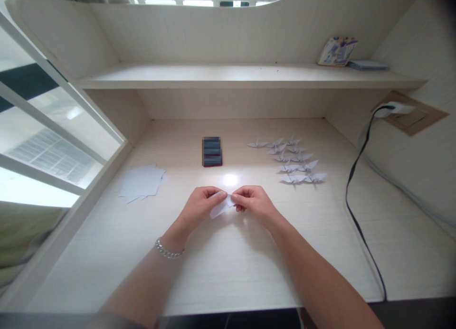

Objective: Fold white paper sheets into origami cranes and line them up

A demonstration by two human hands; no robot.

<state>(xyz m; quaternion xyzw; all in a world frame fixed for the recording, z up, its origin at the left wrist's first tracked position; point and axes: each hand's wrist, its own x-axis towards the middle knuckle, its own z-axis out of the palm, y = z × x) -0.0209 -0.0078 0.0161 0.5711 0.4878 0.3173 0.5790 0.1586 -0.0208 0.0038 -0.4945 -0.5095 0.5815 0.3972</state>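
Both forearms reach forward; left hand and right hand meet, fingers pinched.

Nothing here can be read. The colourful packet on the shelf bears print too small to make out (only blue and yellow patches show), and the dark slab below the shelf is blurred.

paper | small, white, partly folded | tilted, left end lower | pinched between left hand and right hand | over desk, front centre
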